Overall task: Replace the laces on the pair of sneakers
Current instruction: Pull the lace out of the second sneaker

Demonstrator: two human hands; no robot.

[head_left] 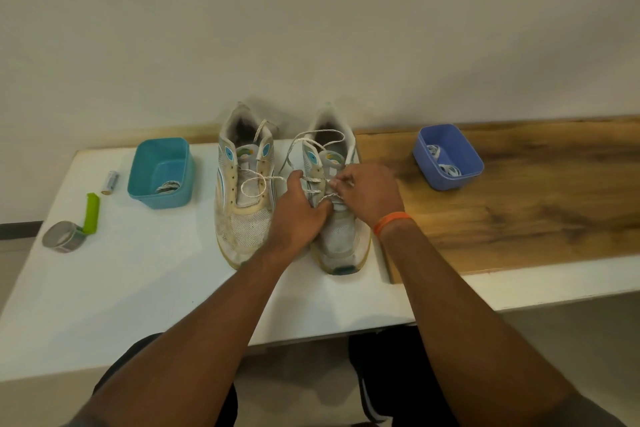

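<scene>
Two worn white sneakers stand side by side on the white table, toes toward me. The left sneaker [242, 191] has a loose white lace looped across its eyelets. My left hand [298, 215] grips the inner side of the right sneaker [341, 239] near its lower eyelets. My right hand [369, 192] pinches that shoe's white lace [311, 142] at the middle eyelets. The lace's free end loops up over the shoe's collar. My hands hide the middle of the lacing.
A teal bin [161, 172] left of the shoes holds a coiled lace. A blue bin [446, 156] with white laces sits on the wooden board [519, 211] at right. A battery [110, 182], green clip [91, 213] and tape roll [64, 236] lie far left.
</scene>
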